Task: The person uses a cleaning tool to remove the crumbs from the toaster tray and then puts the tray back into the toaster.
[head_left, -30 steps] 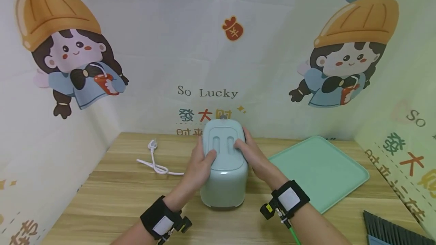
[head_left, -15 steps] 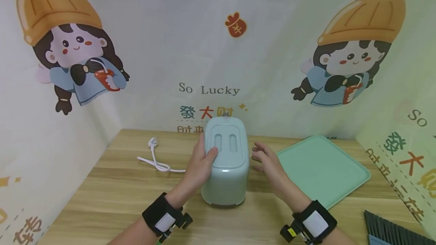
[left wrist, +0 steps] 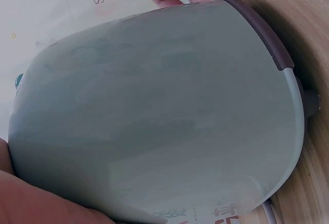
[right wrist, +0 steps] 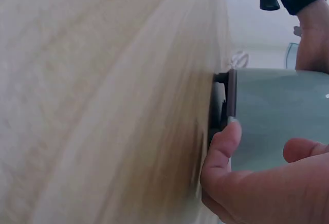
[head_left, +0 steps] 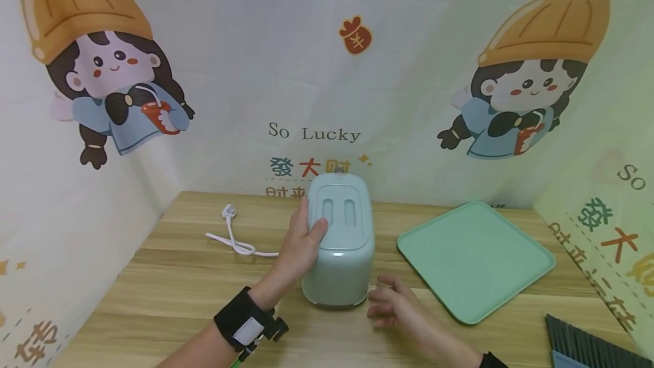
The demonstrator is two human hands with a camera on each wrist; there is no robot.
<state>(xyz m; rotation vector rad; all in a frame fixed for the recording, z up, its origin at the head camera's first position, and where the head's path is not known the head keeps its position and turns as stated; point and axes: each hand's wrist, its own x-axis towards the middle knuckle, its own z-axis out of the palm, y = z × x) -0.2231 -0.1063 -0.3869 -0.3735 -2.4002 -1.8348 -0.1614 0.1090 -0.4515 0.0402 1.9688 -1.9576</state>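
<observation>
A pale green toaster stands on the wooden table, two long slot-shaped recesses in its top. My left hand grips its left side, thumb on the top edge and the other fingers down the side, partly hidden. Close by the toaster's lower right front corner is my right hand, its fingers loosely bent and holding nothing. In the right wrist view the right fingers lie at the toaster's dark base edge; whether they touch it I cannot tell. The toaster's smooth side fills the left wrist view.
A white cord with a plug lies on the table left of the toaster. To the right is a mint-green tray. A black-bristled brush sits at the front right. A printed cloth hangs behind the table.
My right hand has let go of the toaster's top right side, moved away rightward, then come down to its lower right corner. The left hand has kept its grip.
</observation>
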